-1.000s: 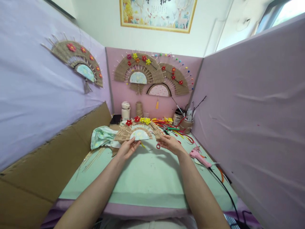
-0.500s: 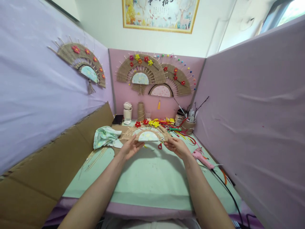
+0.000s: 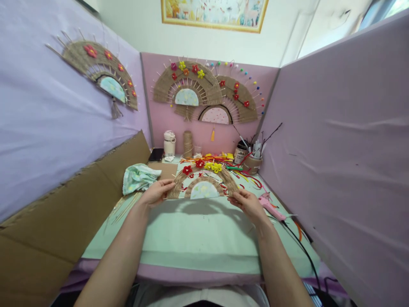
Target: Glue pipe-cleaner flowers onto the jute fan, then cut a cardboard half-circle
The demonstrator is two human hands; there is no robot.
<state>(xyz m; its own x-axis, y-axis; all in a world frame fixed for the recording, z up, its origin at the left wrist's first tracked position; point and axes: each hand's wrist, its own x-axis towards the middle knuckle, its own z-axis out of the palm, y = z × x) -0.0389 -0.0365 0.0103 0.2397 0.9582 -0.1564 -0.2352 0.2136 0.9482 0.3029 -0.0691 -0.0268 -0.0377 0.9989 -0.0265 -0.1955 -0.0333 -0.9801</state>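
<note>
Two hands: the left hand point(image 3: 157, 192) and right hand point(image 3: 246, 204) each have a lower end of the small twine fan point(image 3: 198, 186); each grip is closed, fingers and thumb pinching the twine.
Twine fan: between the hands, raised above the pale green counter point(image 3: 204, 243); its shadow lies below.
Outer band point(image 3: 230, 182): it looks joined to the inner cloth panel point(image 3: 205, 191) at only a few places; pulling the hands apart, or twisting one end, could loosen those joints.
Red flowers point(image 3: 187, 170) and yellow flowers point(image 3: 214, 167): they sit along the top edge; a knock might work one free, were its bond weak.
Coloured strips point(image 3: 223, 157): a loose heap beyond the fan; lowering it backward could catch a petal there.
Pink glue gun point(image 3: 271, 209): it lies just beside the right hand, its cord point(image 3: 303, 250) trailing nearer; a sweep of that arm might drag it; whether it is hot, I cannot tell.
Change since half a second ago: the left hand has gone from beside the cloth panel out to the fan's left end; the face turns more toward view, its gap showing wider; more of the cardboard sheet point(image 3: 168, 171) shows behind.
</note>
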